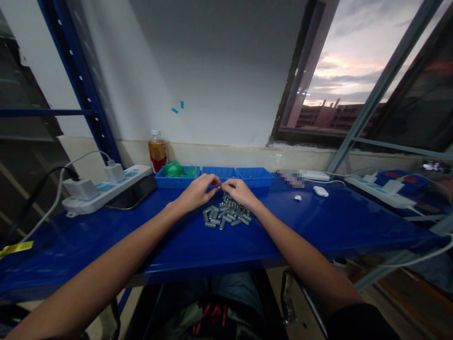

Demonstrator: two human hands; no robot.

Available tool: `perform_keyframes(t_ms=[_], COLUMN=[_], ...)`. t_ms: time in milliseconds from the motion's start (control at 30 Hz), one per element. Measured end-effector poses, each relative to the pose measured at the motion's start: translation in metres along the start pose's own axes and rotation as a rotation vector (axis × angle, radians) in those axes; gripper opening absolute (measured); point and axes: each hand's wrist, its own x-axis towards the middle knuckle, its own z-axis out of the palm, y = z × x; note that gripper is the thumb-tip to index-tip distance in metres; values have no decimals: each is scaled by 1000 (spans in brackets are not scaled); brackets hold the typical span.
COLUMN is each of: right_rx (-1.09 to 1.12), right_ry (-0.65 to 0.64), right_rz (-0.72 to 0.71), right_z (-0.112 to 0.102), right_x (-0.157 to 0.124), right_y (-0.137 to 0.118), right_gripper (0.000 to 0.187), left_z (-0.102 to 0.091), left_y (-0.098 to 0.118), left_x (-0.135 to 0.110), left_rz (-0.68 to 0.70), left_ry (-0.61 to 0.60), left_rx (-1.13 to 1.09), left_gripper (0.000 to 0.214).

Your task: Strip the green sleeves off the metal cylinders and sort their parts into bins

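Over the pile, my left hand (pixel 197 192) and my right hand (pixel 241 192) meet fingertip to fingertip, each closed in a pinch. Whatever lies between the fingertips is too small to make out. Just below them, silver metal cylinders (pixel 222 222) lie loose on the blue table (pixel 184 245). Smaller metal pieces (pixel 230 203) are heaped at the back of this pile, partly hidden by my right hand. Close behind the hands stand blue bins in a row: the left bin (pixel 161 182) holds green plastic (pixel 174 169), beside a middle bin (pixel 219 173) and a right bin (pixel 260 178).
A drink bottle (pixel 156 151) stands behind the left bin. To the left lie a power strip (pixel 102 191) with plugged-in chargers and a dark phone (pixel 132 193). At right are a white earbud case (pixel 320 191), a small white item (pixel 297 198) and another power strip (pixel 382 191) with cables.
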Motion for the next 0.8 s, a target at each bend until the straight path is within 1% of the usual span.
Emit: perform_keyframes(t_ms=[67, 167, 233, 367, 467, 567, 633, 733, 800], right_rx=[64, 121, 131, 96, 94, 126, 157, 191, 196], right_ry=[7, 41, 59, 64, 53, 56, 62, 48, 32], right_rz=[19, 32, 21, -43, -74, -53, -4, 83, 111], right_z=[-1, -1, -1, -2, -2, -1, 0, 1, 1], right_x=[1, 2, 2, 1, 0, 0, 0, -1, -2], right_y=[1, 1, 1, 0, -1, -2, -2, -5, -8], right_gripper=[18, 13, 12, 12, 12, 13, 13, 14, 16], left_z=[-1, -1, 1, 7, 9, 10, 10, 11, 10], left_y=[4, 4, 1, -7, -6, -3, -2, -2, -2], left_x=[1, 3, 5, 6, 4, 4, 5, 6, 7], left_rz=[-50, -188, -272, -415, -490, -509, -500, -448, -394], left_ry=[20, 52, 23, -84, -73, -27, 25, 90, 110], left_rx=[-42, -149, -253, -500, -611, -671, -691, -700, -679], left_gripper=[15, 20, 24, 32, 33, 29, 27, 26, 25])
